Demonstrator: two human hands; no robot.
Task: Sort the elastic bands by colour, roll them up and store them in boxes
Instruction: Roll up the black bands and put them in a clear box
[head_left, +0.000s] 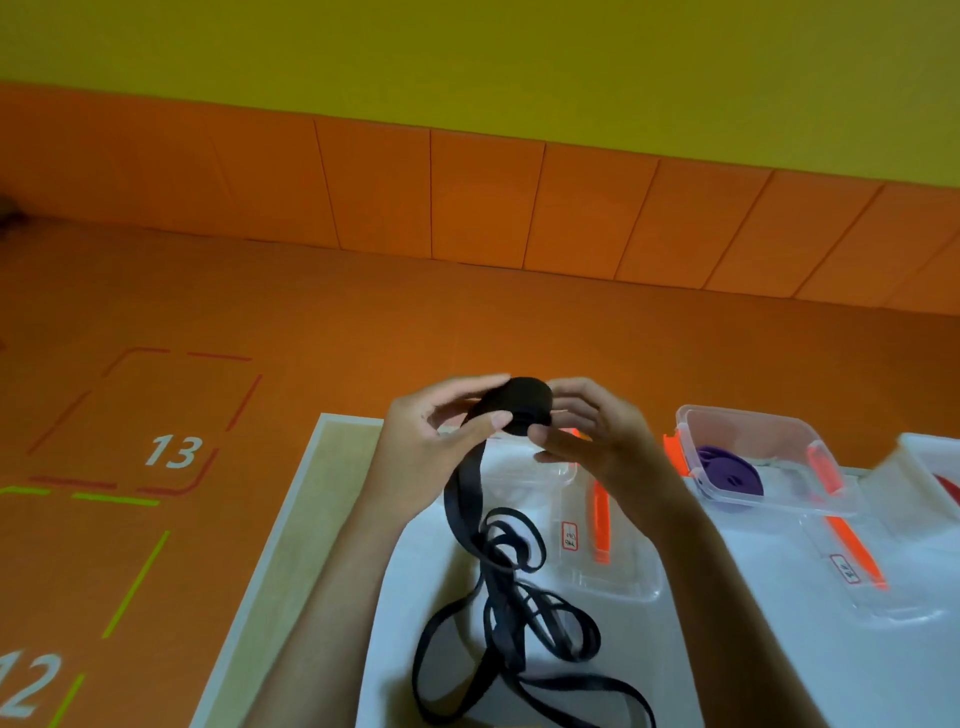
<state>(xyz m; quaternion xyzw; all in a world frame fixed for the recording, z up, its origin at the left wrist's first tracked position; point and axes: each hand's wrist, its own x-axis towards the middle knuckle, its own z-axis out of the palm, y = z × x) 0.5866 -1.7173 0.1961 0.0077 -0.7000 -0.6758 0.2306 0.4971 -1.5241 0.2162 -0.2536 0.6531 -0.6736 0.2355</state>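
A black elastic band is partly wound into a thick roll (522, 402) held up above the table. My left hand (441, 441) pinches the roll's left side, thumb on its front. My right hand (592, 436) grips its right side with curled fingers. The band's loose tail (506, 597) hangs down from the roll and lies in tangled loops on the white sheet (415, 571). A clear box (753, 462) with orange latches stands to the right and holds a purple roll (727, 475).
A clear lid with an orange latch and a label (608, 545) lies under my hands, and a second lid (862, 577) lies further right. Another white container (935, 467) with something red sits at the right edge. The table's wooden rim (291, 519) borders an orange floor with numbered markings.
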